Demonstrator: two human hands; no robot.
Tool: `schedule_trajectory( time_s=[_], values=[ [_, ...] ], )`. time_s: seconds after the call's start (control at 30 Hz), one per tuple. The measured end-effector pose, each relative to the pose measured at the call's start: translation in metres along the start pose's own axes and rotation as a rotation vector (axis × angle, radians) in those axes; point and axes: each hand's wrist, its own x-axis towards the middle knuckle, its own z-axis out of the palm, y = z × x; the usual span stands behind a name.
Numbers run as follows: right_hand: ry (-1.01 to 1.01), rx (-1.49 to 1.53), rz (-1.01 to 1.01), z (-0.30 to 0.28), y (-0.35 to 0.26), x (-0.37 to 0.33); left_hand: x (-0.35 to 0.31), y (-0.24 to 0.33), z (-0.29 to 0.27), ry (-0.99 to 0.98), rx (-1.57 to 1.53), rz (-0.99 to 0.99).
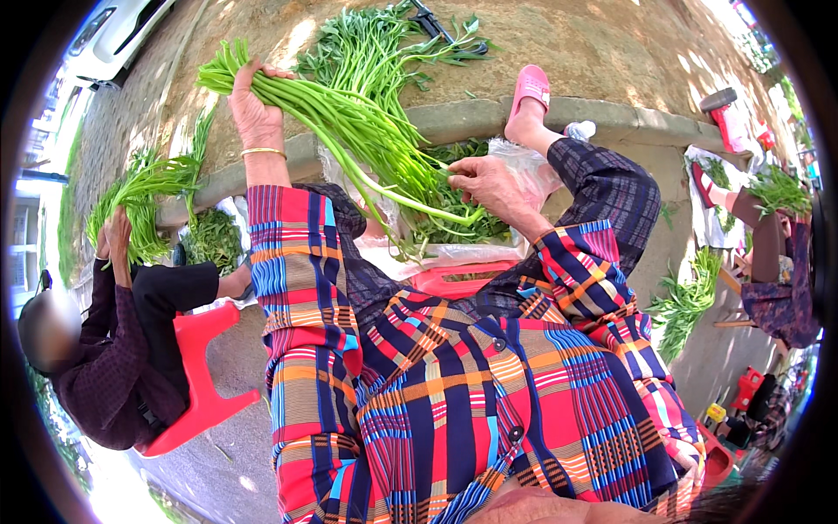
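Observation:
My left hand (256, 112), a bangle at its wrist, is closed round one end of a thick bunch of long green leafy-vegetable stalks (349, 113). The bunch slants down to the right across my lap. At its lower end my right hand (495, 185) pinches with thumb and forefinger at the stalks; which stalk it grips is partly hidden. Below that hand, loose green leaves (463, 229) lie on clear plastic sheeting (524, 170) between my knees.
A heap of the same greens (367, 52) lies on the soil beyond a stone kerb (463, 118), near a black rod-like thing (432, 22). On the left, a person on a red stool (202, 384) holds greens (144, 196). Another sits at right near a pile of stalks (690, 301).

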Motion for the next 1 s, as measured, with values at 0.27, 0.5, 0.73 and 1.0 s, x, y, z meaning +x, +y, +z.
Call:
schedule_trajectory(
  time_s=[0.27,0.5,0.73,1.0],
  values=[
    [-0.056,-0.139,-0.067,-0.001,-0.002,0.0,0.0,-0.001,0.0,-0.018,-0.029,-0.015],
    [0.035,0.304,0.222,0.001,0.001,-0.001,-0.002,-0.004,0.002,-0.045,0.055,-0.011],
    [0.209,0.438,0.264,-0.003,0.022,0.003,-0.003,-0.002,0.003,-0.036,-0.028,-0.026],
    [0.204,0.032,0.067,-0.004,0.05,0.015,-0.002,0.0,0.0,-0.018,-0.02,-0.022]
  ],
)
